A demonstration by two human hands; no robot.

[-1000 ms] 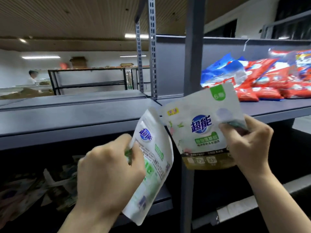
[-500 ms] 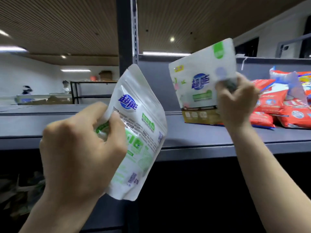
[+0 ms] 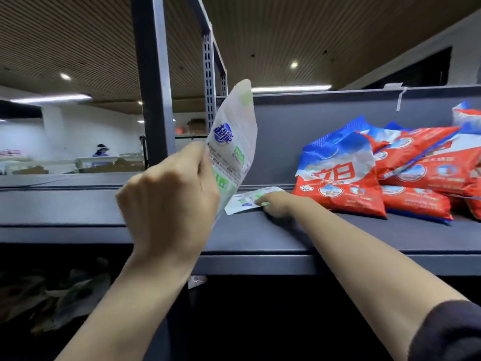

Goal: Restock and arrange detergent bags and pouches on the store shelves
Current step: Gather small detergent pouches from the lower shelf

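Observation:
My left hand grips a white detergent pouch with a blue logo and green print, held upright in front of the grey shelf. A second white pouch lies flat on the shelf near the back wall. My right hand reaches far in and rests on its right end, fingers curled over the edge. Just right of that hand lies a heap of red and blue detergent bags.
A dark upright post and a perforated rail stand at the left of the bay. The lower shelf holds dim pouches. A person works at a distant table.
My right hand has carried its pouch down and laid it flat on the shelf beside the red bags. My left hand has lifted its pouch higher and to the right.

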